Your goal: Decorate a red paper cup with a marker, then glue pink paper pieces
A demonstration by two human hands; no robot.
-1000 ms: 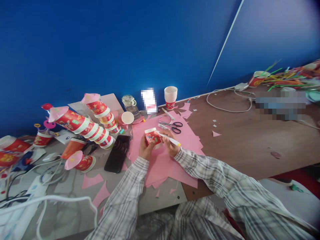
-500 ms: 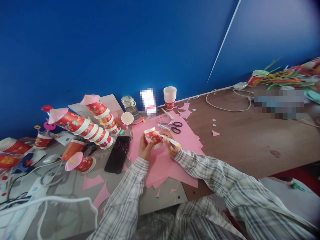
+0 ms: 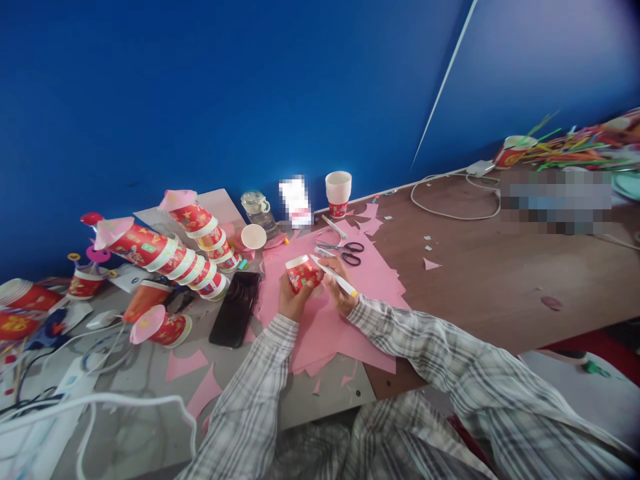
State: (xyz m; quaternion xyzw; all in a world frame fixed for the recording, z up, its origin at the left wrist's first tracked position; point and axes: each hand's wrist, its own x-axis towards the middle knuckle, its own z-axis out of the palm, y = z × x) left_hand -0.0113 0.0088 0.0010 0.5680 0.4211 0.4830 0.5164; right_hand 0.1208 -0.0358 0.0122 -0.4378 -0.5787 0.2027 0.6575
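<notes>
A person's left hand curls around a small red paper cup, smooth and round with a white rim and a printed pattern, held tilted above pink paper. The right hand pinches a slim white marker with a yellow end; its other end points toward the cup, though whether they touch is hard to tell. Both sleeves are soft grey-and-white plaid. The paper lies flat in overlapping, ragged-edged sheets, and black-handled scissors rest on it. Left of it lies a glossy black phone. Beyond the phone, red cups are joined into a long tower and a shorter tower, both topped with pink paper cones. A clear jug and a stack of cups stand at the back. The tabletop is brown, wood-like on the right and grey on the left, against a plain, smooth blue wall.
</notes>
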